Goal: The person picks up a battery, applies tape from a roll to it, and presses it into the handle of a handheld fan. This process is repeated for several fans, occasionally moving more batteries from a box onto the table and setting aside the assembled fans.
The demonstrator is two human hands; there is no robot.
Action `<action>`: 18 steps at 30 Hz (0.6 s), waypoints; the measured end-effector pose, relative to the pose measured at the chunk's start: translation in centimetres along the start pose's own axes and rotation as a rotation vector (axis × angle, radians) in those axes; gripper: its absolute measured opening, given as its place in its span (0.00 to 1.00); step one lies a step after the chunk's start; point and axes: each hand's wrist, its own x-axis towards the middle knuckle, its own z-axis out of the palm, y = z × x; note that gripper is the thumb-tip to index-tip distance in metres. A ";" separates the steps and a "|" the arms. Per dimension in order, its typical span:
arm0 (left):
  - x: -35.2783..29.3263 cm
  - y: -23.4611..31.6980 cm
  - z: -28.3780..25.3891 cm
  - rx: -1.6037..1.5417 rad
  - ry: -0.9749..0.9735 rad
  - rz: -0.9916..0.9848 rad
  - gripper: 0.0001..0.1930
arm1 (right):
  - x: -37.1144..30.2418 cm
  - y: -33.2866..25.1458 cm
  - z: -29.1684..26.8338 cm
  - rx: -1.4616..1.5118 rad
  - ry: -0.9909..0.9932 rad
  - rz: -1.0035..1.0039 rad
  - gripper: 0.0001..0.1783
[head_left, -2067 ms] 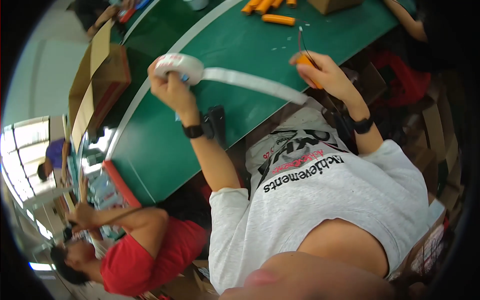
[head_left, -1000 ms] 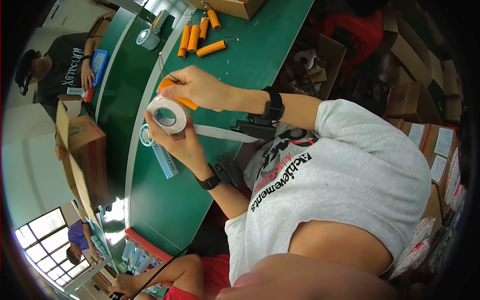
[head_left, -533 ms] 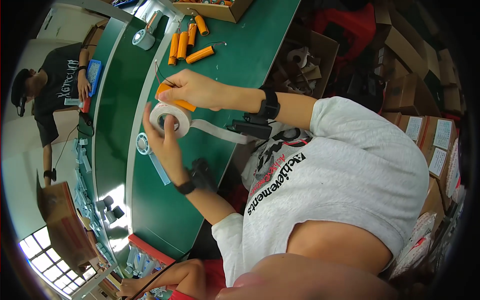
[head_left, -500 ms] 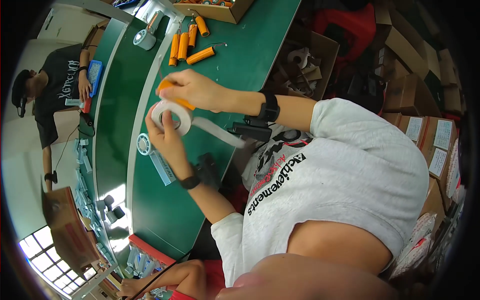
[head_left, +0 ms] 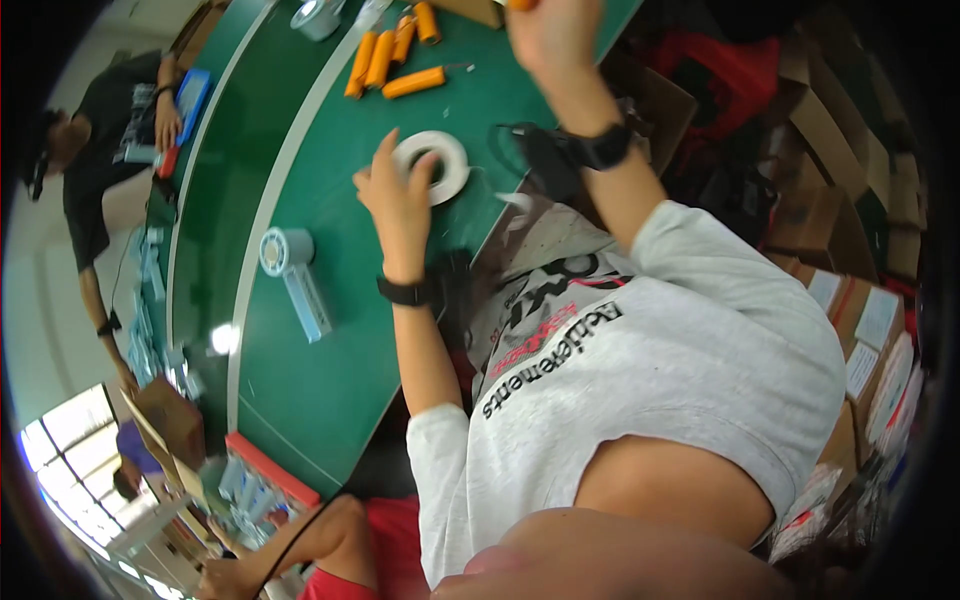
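My left hand is over the green table with its fingers spread. Its thumb lies across the hole of a white tape roll, the other fingers off to its left side. A loose white end of tape shows by the table's near edge. At the top of the view, partly cut off, my right hand is closed on an orange cylindrical battery, of which only a bit shows. Several more orange batteries with wires lie on the table, left of that hand.
A light-blue handheld fan lies left of my left hand. A cardboard box stands at the far edge of view. Another person's hand rests by a blue tray across the table. A red-edged bin sits lower left.
My right hand has moved up and right, away from the tape roll, carrying the orange battery. My left hand has shifted right with the roll, and its fingers have spread.
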 end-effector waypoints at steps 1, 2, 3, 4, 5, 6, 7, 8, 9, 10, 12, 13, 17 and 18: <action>-0.1 -0.5 -1.3 0.022 0.019 -0.043 0.23 | -1.3 -0.2 1.1 -0.144 -0.145 0.008 0.14; 0.0 -0.7 -2.7 0.329 0.110 0.096 0.25 | -2.4 -2.8 6.2 -0.596 -0.050 0.387 0.15; 0.3 -0.5 -3.6 0.630 0.187 0.254 0.27 | -2.8 -5.7 10.2 -1.061 0.047 0.744 0.15; 0.7 -1.3 -4.8 0.641 0.190 0.235 0.27 | -2.8 -5.7 8.5 -1.053 0.028 0.756 0.15; 1.2 -2.7 -6.7 0.470 0.124 0.240 0.28 | -3.2 -5.9 4.9 -1.067 -0.277 0.693 0.17; 1.3 -4.6 -8.7 0.309 0.053 0.236 0.29 | -4.0 -5.0 2.6 -1.051 -0.581 0.625 0.18; 0.9 -5.8 -10.0 0.146 -0.015 0.229 0.30 | -5.0 -3.5 1.0 -1.028 -0.590 0.637 0.18; 0.6 -5.7 -9.6 0.148 -0.014 0.228 0.30 | -5.5 -2.7 -0.3 -1.004 -0.596 0.470 0.13; -0.2 -5.8 -8.9 0.180 -0.001 0.253 0.29 | -5.9 -2.2 -1.2 -0.977 -0.598 0.302 0.09; -0.5 -5.7 -8.2 0.209 0.009 0.284 0.29 | -6.0 -1.7 -1.9 -0.951 -0.593 0.133 0.07; -0.6 -5.8 -8.8 0.231 0.018 0.326 0.28 | -6.1 -1.1 -2.6 -0.885 -0.572 0.161 0.08; -0.7 -5.5 -10.9 0.294 0.037 0.355 0.28 | -6.4 -1.1 -2.9 -0.818 -0.545 0.197 0.09; -0.3 -11.6 -14.9 0.355 -0.327 0.308 0.26 | -7.2 -1.5 -1.1 -0.759 -0.569 0.336 0.10; -0.1 -11.6 -14.8 0.349 -0.323 0.312 0.26 | -7.2 -1.3 -0.7 -0.770 -0.580 0.380 0.10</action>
